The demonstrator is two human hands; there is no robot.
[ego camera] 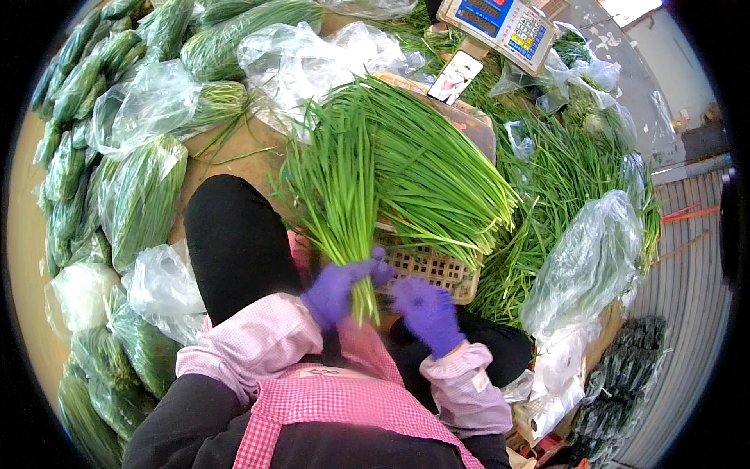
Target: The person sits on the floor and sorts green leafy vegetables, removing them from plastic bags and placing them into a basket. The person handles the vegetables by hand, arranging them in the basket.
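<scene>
Purple gloves cover both of my hands. My left hand [340,284] grips a bunch of green garlic chives [337,199] near its pale cut ends, with the leaves fanned away from me. Just to its right, my right hand [428,311] is blurred, its fingers curled, and I see nothing in it. A larger pile of chives [439,182] lies on a tan plastic crate [436,267], its pale ends towards the lower right. The crate's slotted side shows beneath the pile.
Bagged chives [140,199] are stacked along the left. Crumpled clear plastic bags [310,55] lie behind the crate. Loose chives [551,170] and a plastic bag [586,264] spread at the right. A phone [456,77] leans below a digital scale [498,26]. Dark bundled material [621,381] sits lower right.
</scene>
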